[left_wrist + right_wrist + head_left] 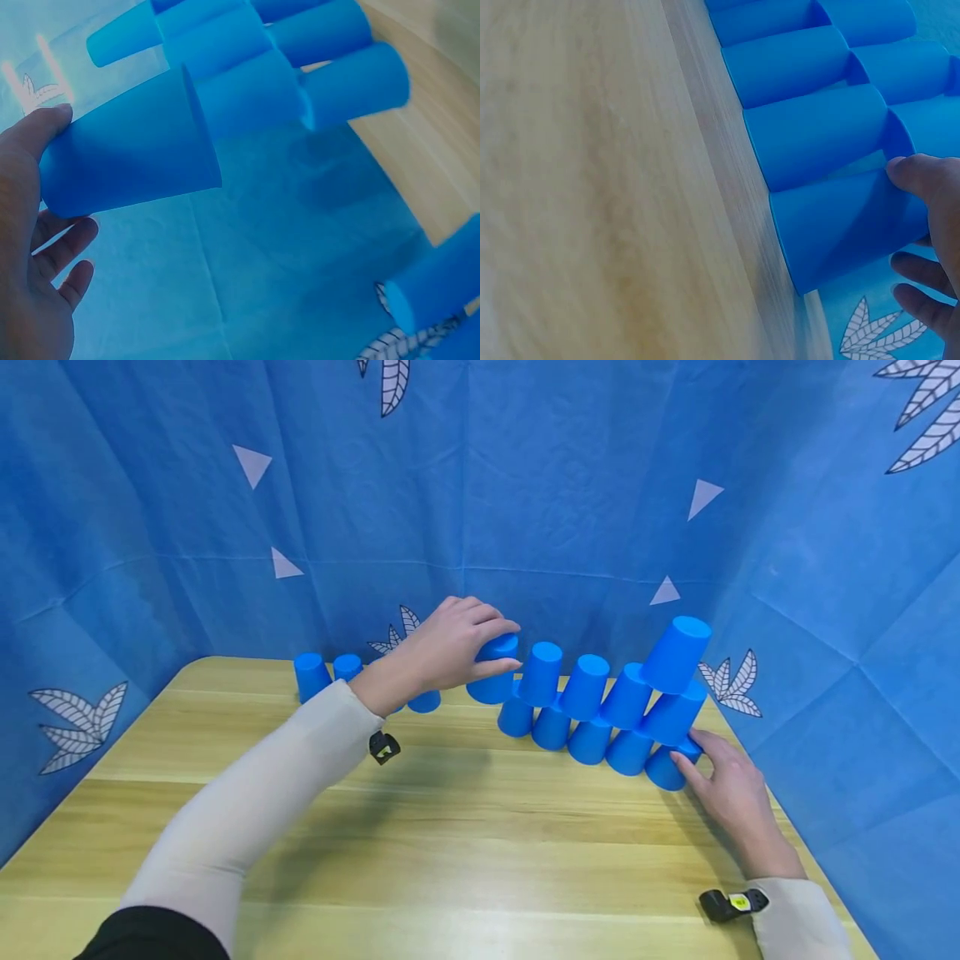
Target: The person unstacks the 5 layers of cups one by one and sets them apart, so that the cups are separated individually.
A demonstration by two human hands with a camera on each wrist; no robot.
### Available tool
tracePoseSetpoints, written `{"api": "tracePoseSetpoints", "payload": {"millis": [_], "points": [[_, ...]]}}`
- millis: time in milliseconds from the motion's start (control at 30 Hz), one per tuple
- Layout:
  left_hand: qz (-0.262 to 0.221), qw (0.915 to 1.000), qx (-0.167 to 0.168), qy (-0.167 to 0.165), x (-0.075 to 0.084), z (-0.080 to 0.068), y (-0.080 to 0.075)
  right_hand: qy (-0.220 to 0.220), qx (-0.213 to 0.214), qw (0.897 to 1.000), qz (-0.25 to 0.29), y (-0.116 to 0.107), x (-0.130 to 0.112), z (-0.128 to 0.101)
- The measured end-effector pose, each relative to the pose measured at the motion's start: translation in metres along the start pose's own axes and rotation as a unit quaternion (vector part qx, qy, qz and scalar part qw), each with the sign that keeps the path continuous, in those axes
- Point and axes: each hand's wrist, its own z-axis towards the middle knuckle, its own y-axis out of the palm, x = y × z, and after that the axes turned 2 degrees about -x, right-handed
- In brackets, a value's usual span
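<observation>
My left hand (pixel 450 643) pinches an upside-down blue cup (pixel 131 154) near its closed end, thumb on one side and fingers on the other. That cup is at the left end of a stepped wall of upside-down blue cups; whether it touches the wall I cannot tell. Several cups make the bottom row, several more sit in the second row, and a single cup (pixel 677 654) tops the right end. Down at the right, my right hand (pixel 731 789) holds the end cup of the bottom row (pixel 847 225) between thumb and fingers.
Left of the wall, more upside-down blue cups (pixel 311 677) stand at the table's back edge, partly hidden by my left forearm. The wooden table (pixel 450 860) meets a blue curtain (pixel 562 485) with leaf prints behind and at both sides.
</observation>
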Motion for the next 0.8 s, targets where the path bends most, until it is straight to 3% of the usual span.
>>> {"api": "tracePoseSetpoints", "payload": {"millis": [500, 800], "points": [[-0.006, 0.9991, 0.02, -0.037, -0.031, -0.07, 0.008, 0.009, -0.005, 1.0, -0.003, 0.001, 0.001, 0.0], [-0.003, 0.9935, -0.023, -0.112, -0.049, -0.115, 0.013, 0.018, -0.011, 1.0, -0.001, 0.0, -0.001, 0.0]]}}
